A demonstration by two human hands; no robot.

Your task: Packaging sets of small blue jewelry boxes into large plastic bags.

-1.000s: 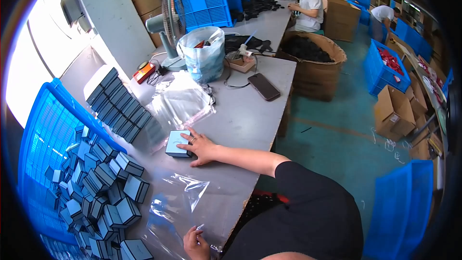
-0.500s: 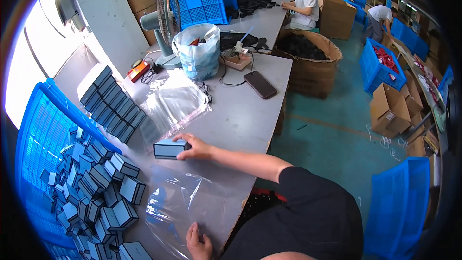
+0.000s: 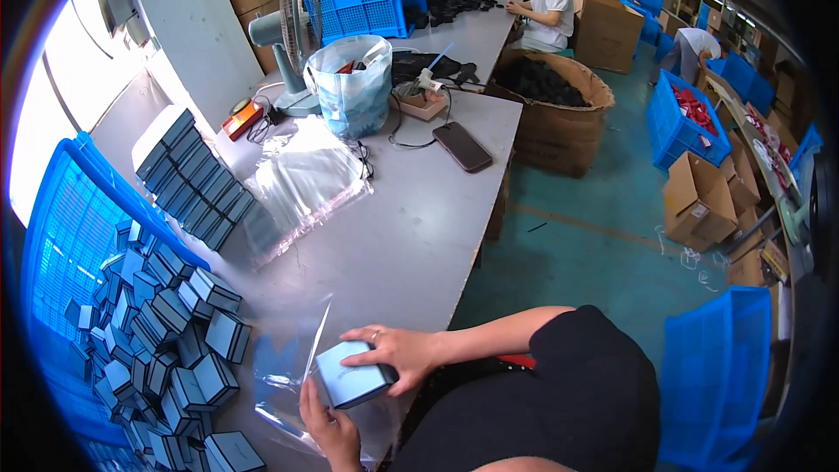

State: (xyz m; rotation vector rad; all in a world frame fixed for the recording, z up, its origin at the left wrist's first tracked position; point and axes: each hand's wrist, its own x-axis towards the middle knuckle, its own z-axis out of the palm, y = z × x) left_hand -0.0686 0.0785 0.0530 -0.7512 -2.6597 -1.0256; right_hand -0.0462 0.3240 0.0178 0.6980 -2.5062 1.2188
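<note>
A small light-blue box with dark edges (image 3: 343, 369) is gripped in my right hand (image 3: 404, 355), fingers over its top and thumb at its near side. My left hand (image 3: 330, 426) is curled at the box's left side and holds a clear plastic bag (image 3: 288, 385) whose edge stands up beside the box. Part of the bag lies flat on the grey table (image 3: 419, 236). Whether the box's end is inside the bag I cannot tell.
At left, a blue crate (image 3: 61, 227) holds many similar boxes (image 3: 175, 323). Behind it are stacked boxes (image 3: 197, 179) and a pile of clear bags (image 3: 306, 175). Farther back stand a fan (image 3: 297, 26), a bucket-shaped bag (image 3: 350, 92) and a phone (image 3: 463, 147). A person (image 3: 551, 9) sits beyond.
My right hand has brought the box from the table's middle toward me, down to the bag. My left hand has risen from the table to meet it, lifting the bag's edge.
</note>
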